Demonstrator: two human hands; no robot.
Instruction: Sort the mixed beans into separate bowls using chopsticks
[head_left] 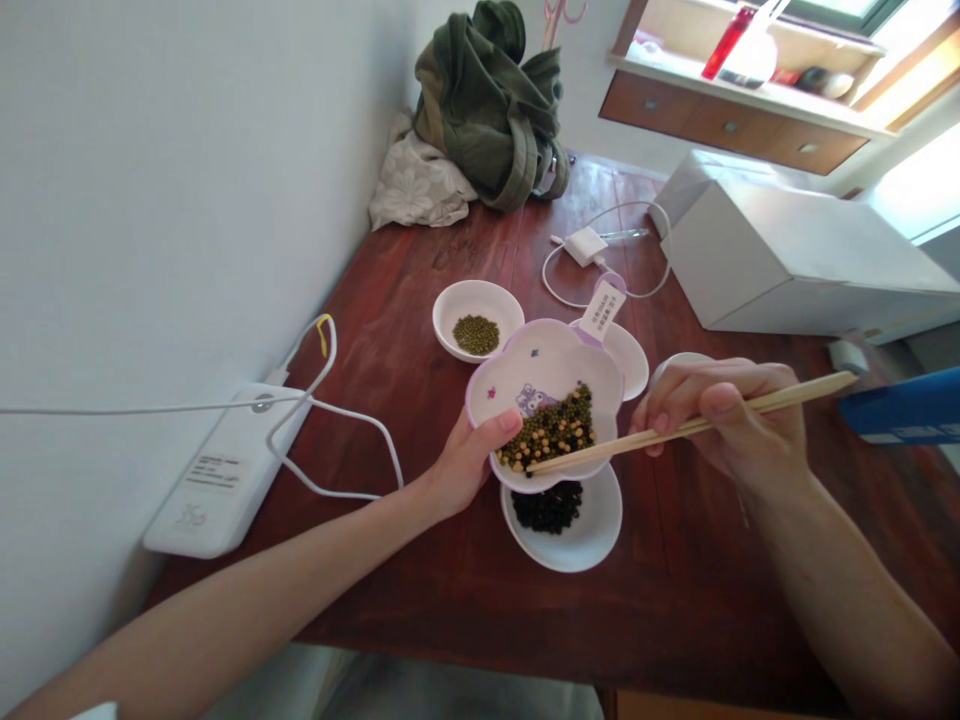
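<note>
Left hand gripping the near-left rim of a flower-shaped bowl, thumb lying over the edge, lifting it clear of the wooden table and tilting it toward the camera. Bowl showing a white inside, a pale purple rim, a small purple cartoon figure printed on its floor and tiny coloured marks higher up. Holding mixed beans, mostly yellow with dark green and black ones among them, all gathering in the lower, near part.

Right hand clenching around a pair of chopsticks, light wood, lying almost level, tips resting at the near edge of the bean heap.

Hanging directly above a white dish of black beans, partly covering its far side. Sitting farther back on the left, a white dish of green beans. Peeking out behind the bowl, another white dish with a tagged purple piece leaning over it; contents not visible.

Lying at the left edge, a white power strip with cables. Sitting at the far end, a green jacket, a charger and a white box.
</note>
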